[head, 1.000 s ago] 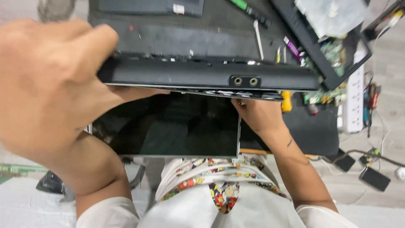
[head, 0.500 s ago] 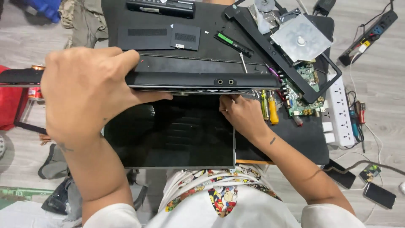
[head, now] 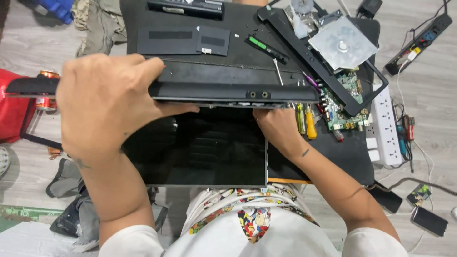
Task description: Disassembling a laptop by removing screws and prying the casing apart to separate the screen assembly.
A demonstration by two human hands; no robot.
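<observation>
Grey floorboards surround our black table [head: 352,157]. Compared with a moment ago, the long black plastic laptop base [head: 233,88] sits higher above the dark glossy screen panel [head: 200,147]. Our left hand [head: 102,102] clamps its left end; our right hand [head: 276,128] props it underneath, fingers hidden.

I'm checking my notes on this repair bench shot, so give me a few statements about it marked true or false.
1. The left hand grips the long black plastic laptop base. True.
2. The right hand holds a screwdriver. False: it rests at the edge of the dark glossy screen panel.
3. A green circuit board lies right of the base. True.
4. The white power strip lies on the left. False: it lies on the right.
</observation>
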